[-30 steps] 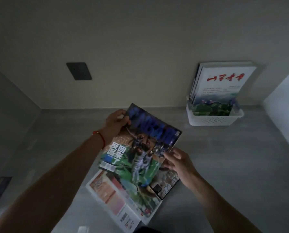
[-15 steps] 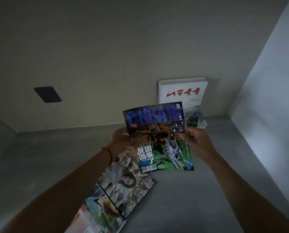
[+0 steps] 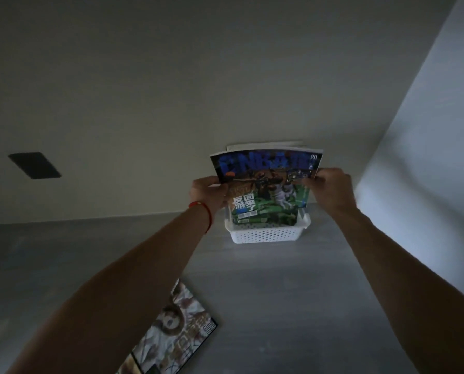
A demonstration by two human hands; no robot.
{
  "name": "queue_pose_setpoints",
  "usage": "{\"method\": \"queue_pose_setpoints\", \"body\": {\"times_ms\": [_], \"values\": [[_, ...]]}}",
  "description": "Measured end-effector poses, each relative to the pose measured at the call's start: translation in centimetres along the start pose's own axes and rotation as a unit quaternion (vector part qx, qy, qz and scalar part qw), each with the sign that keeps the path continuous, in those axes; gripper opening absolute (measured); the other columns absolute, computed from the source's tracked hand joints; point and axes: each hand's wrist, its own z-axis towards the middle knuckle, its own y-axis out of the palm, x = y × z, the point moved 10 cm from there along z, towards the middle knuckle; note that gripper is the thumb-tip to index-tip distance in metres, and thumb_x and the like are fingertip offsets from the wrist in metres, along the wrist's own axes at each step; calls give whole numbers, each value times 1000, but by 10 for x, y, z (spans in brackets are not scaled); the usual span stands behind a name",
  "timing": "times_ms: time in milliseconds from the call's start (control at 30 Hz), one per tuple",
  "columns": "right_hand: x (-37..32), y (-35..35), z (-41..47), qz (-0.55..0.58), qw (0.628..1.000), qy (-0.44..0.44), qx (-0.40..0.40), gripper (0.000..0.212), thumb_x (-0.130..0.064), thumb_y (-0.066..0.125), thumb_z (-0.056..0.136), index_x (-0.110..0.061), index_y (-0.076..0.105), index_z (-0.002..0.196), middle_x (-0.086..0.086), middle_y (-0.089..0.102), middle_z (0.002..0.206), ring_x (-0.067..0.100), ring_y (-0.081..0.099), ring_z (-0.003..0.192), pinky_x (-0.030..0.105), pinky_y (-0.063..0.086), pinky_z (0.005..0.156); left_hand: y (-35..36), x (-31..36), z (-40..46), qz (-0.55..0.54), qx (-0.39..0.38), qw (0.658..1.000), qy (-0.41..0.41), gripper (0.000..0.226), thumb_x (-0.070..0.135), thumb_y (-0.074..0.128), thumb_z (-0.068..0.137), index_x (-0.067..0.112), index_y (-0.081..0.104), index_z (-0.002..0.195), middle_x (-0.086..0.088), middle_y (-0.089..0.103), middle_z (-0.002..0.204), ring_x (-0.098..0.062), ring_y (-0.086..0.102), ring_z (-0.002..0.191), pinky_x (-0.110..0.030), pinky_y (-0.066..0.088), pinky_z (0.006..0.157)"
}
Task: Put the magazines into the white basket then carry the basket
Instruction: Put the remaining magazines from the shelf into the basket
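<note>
Both arms are stretched out toward the white basket (image 3: pixel 266 233), which sits on the grey surface (image 3: pixel 293 292) right up against the back wall (image 3: pixel 171 90). The basketball magazine (image 3: pixel 266 184) is held upright with its bottom edge down inside the basket, cover facing out. The left hand (image 3: pixel 208 195) has its fingers pinched on the magazine's left edge and the right hand (image 3: pixel 330 188) is pinched on the right edge, both about halfway up the cover. There's a red string bracelet (image 3: pixel 202 214) on the left wrist. Just behind that magazine, at the wall side of the basket, the pale top edges of other magazines (image 3: pixel 263 146) stick up, already standing in there. Well in front of the basket and off to its left, another magazine (image 3: pixel 171 333) lies flat on the surface, partly under the left forearm. Pretty dim in here. Also a dark square plate (image 3: pixel 34 165) on the wall, far left of the basket.
</note>
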Motion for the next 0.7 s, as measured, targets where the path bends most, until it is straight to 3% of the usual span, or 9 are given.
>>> {"method": "queue_pose_setpoints", "body": {"times_ms": [100, 167, 233, 267, 333, 433, 533, 600, 700], "values": [[19, 22, 5, 1, 999, 7, -31, 32, -41, 81, 78, -8, 79, 74, 3, 66, 60, 7, 57, 50, 9, 39, 52, 7, -12, 15, -31, 10, 999, -20, 22, -4, 58, 91, 4, 71, 107, -13, 68, 93, -24, 56, 69, -25, 48, 53], [33, 34, 10, 0, 999, 22, -41, 32, -43, 82, 77, -11, 79, 75, 0, 64, 58, -2, 53, 48, 7, 38, 50, 10, -25, 27, -25, 15, 999, -37, 23, 0, 63, 89, 6, 73, 109, -15, 70, 95, -24, 61, 79, -32, 54, 71], [46, 48, 15, -14, 997, 38, -59, 34, -44, 80, 79, -10, 79, 76, 6, 71, 63, 11, 64, 55, 13, 39, 52, 13, -40, 39, -14, 17, 998, -56, 23, 7, 69, 86, 10, 74, 108, -15, 72, 96, -22, 63, 83, -35, 54, 85], [53, 55, 16, -18, 996, 47, -68, 35, -44, 79, 80, -9, 79, 77, 11, 73, 68, 18, 68, 62, 23, 44, 58, 14, -46, 42, -9, 19, 998, -66, 22, 11, 72, 84, 11, 75, 105, -14, 73, 95, -21, 63, 82, -36, 55, 87], [63, 65, 18, -13, 995, 61, -74, 30, -38, 77, 82, -8, 79, 79, 14, 75, 74, 23, 71, 71, 30, 44, 61, 16, -58, 48, -4, 21, 997, -79, 23, 15, 75, 81, 12, 76, 103, -9, 71, 90, -19, 63, 82, -38, 55, 89], [66, 78, 20, -12, 995, 54, -80, 26, -29, 72, 86, -5, 78, 80, 17, 75, 77, 28, 71, 76, 27, 33, 58, 17, -68, 54, -16, 19, 996, -81, 23, 14, 77, 78, 14, 77, 101, -6, 71, 85, -18, 63, 83, -34, 52, 86], [69, 85, 21, -13, 995, 58, -76, 39, -39, 58, 81, -4, 75, 75, 18, 72, 73, 30, 69, 72, 28, 29, 55, 22, -68, 54, -23, 8, 998, -58, 21, 14, 80, 76, 22, 80, 95, 7, 72, 69, -10, 61, 65, -25, 52, 70], [77, 85, 22, -2, 994, 83, -64, 34, -36, 60, 85, -8, 70, 69, 14, 69, 68, 32, 71, 74, 29, 32, 55, 31, -59, 53, 6, -15, 1000, -12, 26, 7, 78, 78, 28, 77, 94, 17, 71, 64, -1, 61, 59, -16, 51, 62], [87, 93, 21, 32, 990, 114, -75, 16, -28, 68, 87, -15, 73, 80, 7, 75, 80, 28, 73, 86, 33, 48, 67, 48, -50, 48, 55, -67, 995, 42, 49, -10, 65, 81, 31, 66, 107, 3, 72, 91, -12, 63, 81, -27, 52, 76]]}}
